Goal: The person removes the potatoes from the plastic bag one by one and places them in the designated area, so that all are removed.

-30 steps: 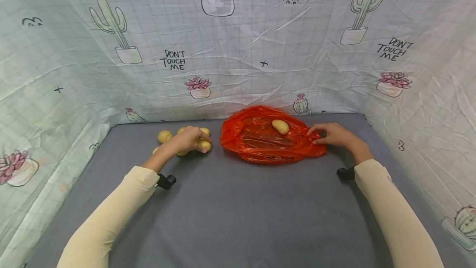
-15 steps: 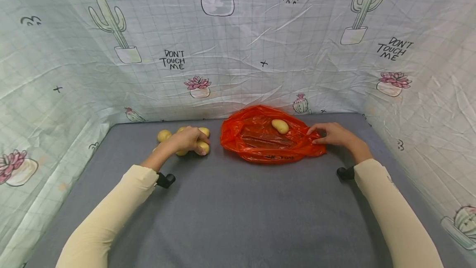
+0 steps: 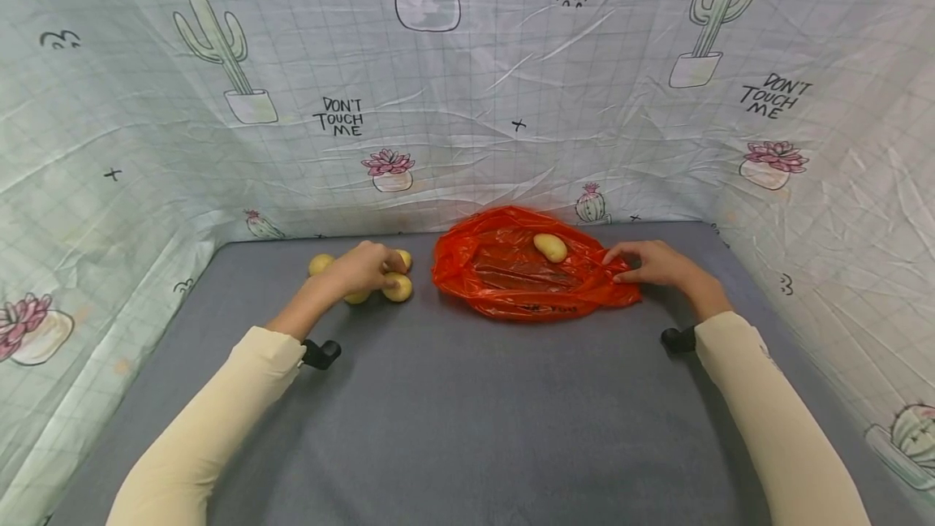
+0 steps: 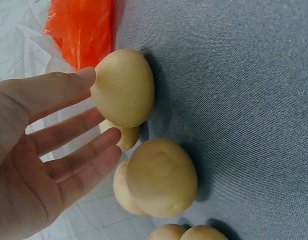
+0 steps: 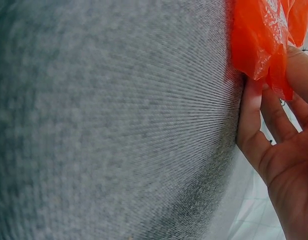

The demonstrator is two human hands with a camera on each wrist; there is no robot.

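Note:
My left hand (image 3: pixel 365 270) is over several potatoes at the back left, its fingers extended. In the left wrist view, the thumb tip is right at the edge of the nearest potato (image 4: pixel 124 89), and the fingers reach behind it without curling round it. Another potato (image 4: pixel 163 177) lies beside the fingertips. At the back middle lies a red plastic bag (image 3: pixel 529 308), its mouth spread wide, with one potato (image 3: pixel 550 248) on its inner side. With thumb and fingers my right hand (image 3: pixel 657 266) pinches the bag's right end; the right wrist view shows the crumpled red plastic (image 5: pixel 259 40) at the fingertips.
A grey cloth (image 3: pixel 482 404) covers the table. Behind it and along both sides hangs a pale curtain (image 3: pixel 467 104) printed with cacti. Another potato (image 3: pixel 321 265) lies left of my left hand.
My left thumb and fingers have loosened from the front potato and drawn slightly up and left, uncovering more of it. The right hand and bag have stayed in place.

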